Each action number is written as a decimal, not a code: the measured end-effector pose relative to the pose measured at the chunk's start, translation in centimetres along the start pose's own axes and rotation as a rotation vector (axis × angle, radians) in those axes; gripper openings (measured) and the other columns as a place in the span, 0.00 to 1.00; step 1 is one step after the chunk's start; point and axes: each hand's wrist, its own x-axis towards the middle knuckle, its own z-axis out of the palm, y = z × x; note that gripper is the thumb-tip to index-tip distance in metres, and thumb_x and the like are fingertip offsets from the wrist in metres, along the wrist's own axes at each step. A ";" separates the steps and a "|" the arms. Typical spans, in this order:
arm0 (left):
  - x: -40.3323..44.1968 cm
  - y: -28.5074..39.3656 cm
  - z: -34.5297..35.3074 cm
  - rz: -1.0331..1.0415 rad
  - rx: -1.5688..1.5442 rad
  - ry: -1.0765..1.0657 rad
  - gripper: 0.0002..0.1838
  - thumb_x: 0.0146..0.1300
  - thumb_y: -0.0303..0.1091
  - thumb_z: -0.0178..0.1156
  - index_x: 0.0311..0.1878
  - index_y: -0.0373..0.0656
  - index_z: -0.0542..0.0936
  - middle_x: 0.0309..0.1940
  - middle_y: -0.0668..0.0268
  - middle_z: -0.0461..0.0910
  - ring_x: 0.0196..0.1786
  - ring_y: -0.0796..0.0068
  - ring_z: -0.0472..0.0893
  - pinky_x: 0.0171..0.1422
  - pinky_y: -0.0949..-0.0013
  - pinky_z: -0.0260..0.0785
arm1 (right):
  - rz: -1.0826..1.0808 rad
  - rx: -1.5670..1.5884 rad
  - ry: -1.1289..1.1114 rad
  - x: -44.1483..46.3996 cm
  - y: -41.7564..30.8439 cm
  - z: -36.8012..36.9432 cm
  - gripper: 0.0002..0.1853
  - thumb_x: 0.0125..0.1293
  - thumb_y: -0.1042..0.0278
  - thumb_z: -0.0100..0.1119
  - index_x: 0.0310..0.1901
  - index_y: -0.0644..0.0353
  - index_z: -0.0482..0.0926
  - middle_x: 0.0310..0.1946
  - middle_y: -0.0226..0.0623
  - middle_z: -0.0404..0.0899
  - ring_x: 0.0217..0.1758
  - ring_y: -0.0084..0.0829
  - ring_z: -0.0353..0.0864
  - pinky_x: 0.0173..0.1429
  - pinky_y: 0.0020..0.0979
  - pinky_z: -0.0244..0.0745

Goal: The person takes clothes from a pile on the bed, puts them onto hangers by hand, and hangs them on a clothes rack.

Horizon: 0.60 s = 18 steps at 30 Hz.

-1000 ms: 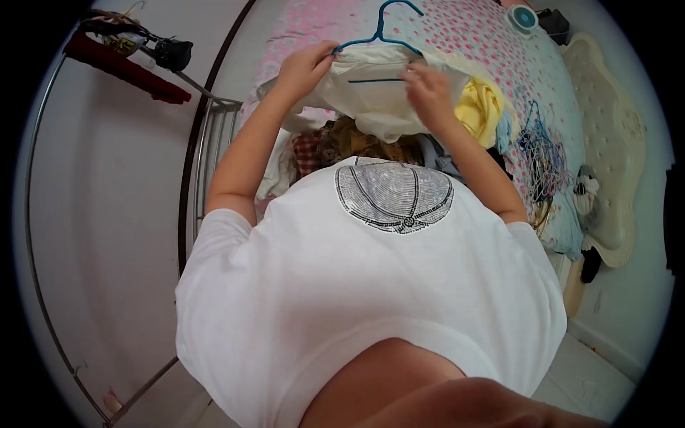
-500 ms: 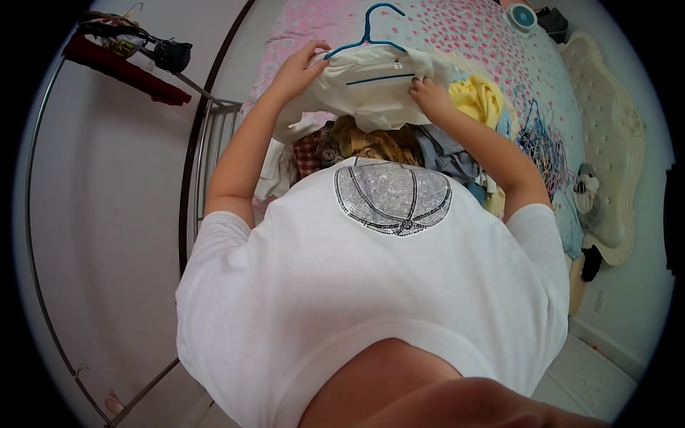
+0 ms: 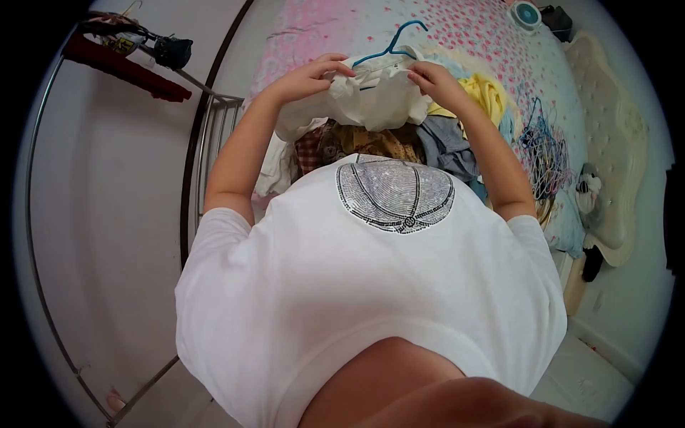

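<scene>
A white shirt (image 3: 382, 103) hangs in loose folds over a blue hanger (image 3: 391, 51), whose hook points up and to the right. My left hand (image 3: 314, 77) is closed on the shirt's left shoulder, beside the hanger's arm. On the other side, my right hand (image 3: 437, 85) pinches the fabric near the neckline, thumb and fingers together. Cloth covers most of the hanger's lower bar; a short blue piece shows through the opening. Right below the shirt lies a heap of clothes (image 3: 378, 141), with brown, checked and grey pieces.
The heap rests on a bed with a pink floral sheet (image 3: 457, 25). Yellow cloth (image 3: 486, 96) lies right of my right hand, and a tangle of hangers (image 3: 544, 153) beyond it. A small fan (image 3: 524, 16) stands at the far right. Left is a metal rack (image 3: 32, 178).
The hanger's hook has shifted right and slightly down. The shirt's front is bunched up more, hiding more of the lower bar. My left hand has moved right, along the shoulder.
</scene>
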 end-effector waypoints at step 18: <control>1.5 1.2 2.5 -0.087 0.008 0.293 0.10 0.50 0.29 0.52 0.38 0.40 0.76 0.32 0.67 0.76 0.33 0.78 0.71 0.40 0.74 0.65 | -0.223 0.023 0.088 -0.8 0.4 2.2 0.12 0.55 0.61 0.61 0.31 0.62 0.75 0.27 0.37 0.73 0.35 0.31 0.73 0.42 0.30 0.69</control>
